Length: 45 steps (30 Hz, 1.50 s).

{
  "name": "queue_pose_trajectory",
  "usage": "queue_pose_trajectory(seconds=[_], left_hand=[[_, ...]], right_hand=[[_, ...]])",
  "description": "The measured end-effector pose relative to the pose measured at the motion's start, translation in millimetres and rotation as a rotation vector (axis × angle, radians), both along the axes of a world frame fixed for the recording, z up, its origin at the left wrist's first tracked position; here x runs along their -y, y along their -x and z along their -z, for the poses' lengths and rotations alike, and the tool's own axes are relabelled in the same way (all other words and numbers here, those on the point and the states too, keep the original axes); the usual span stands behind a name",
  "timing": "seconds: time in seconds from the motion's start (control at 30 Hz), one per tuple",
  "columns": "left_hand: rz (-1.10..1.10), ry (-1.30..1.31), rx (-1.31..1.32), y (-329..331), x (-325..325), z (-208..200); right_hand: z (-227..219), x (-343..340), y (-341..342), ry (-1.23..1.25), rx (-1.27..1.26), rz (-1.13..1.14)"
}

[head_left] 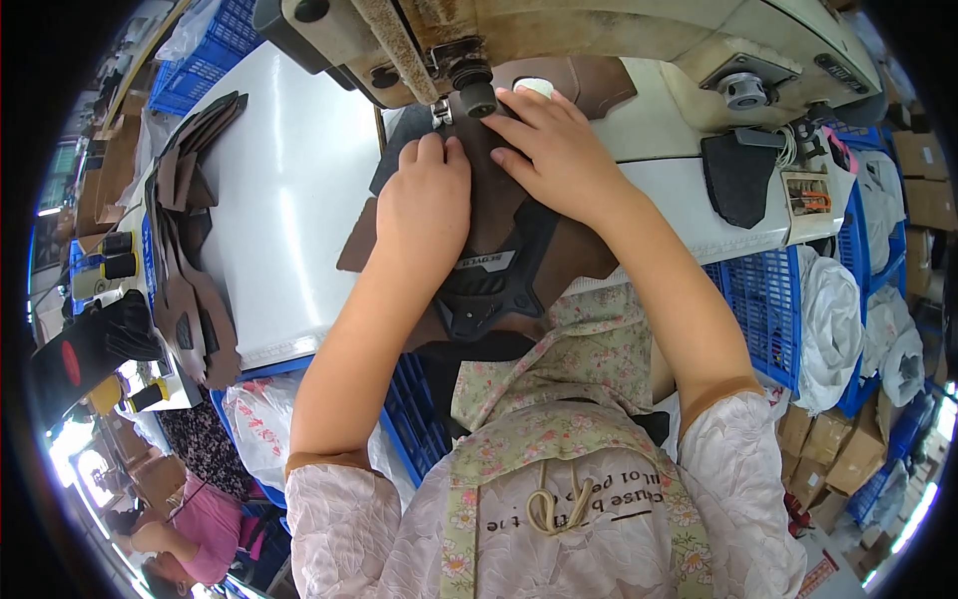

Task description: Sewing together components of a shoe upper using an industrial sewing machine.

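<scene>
A brown leather-like piece [496,205] lies under the head of a sewing machine [589,35], with a black moulded patch [491,290] on its near part. My left hand [424,205] is closed on the piece just before the presser foot [441,113], its fingers bent and pressed together; the fingertips are partly hidden. Lying flatter on the piece, my right hand [561,150] is open, fingers stretched toward the needle area. A dark grey layer [394,150] shows beside my left fingers. The near end of the piece hangs over the table edge toward my apron [559,349].
Stacked brown cut pieces [190,250] lie at the left edge of the white table [289,200]. A black flat piece [738,180] and small tool tray [808,195] are at right. Blue crates [758,314] stand below. Another person [205,529] sits at lower left.
</scene>
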<state>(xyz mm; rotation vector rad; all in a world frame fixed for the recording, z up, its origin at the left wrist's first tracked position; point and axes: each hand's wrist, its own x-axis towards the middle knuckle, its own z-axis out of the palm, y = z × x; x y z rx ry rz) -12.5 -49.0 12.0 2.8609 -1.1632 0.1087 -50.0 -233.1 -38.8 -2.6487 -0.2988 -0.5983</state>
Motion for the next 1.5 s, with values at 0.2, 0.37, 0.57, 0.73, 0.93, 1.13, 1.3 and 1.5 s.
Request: queue_pose_trajectory(seconds=[0.2, 0.37, 0.57, 0.73, 0.93, 1.13, 1.3, 1.5], left_hand=[[0.0, 0.025, 0.018, -2, -2, 0], [0.005, 0.061, -0.002, -3, -7, -3], [0.122, 0.095, 0.145, -7, -8, 2], [0.074, 0.062, 0.061, -9, -8, -2], [0.017, 0.154, -0.104, -8, -11, -14], [0.074, 0.158, -0.051, -6, -16, -8], [0.086, 0.138, -0.002, -7, -16, -6], [0.057, 0.207, -0.052, -19, -19, -8]], right_hand=[[2, -2, -3, 0.024, 0.018, 0.031], [4, -4, -4, 0.027, 0.061, 0.061], [3, -6, -2, -0.007, 0.055, 0.095], [0, -15, 6, -0.052, 0.139, 0.084], [-22, -22, 37, -0.142, 0.01, -0.08], [-13, -21, 57, -0.159, -0.034, -0.104], [-11, -22, 56, -0.143, -0.032, -0.101], [-11, -30, 50, -0.08, 0.003, -0.058]])
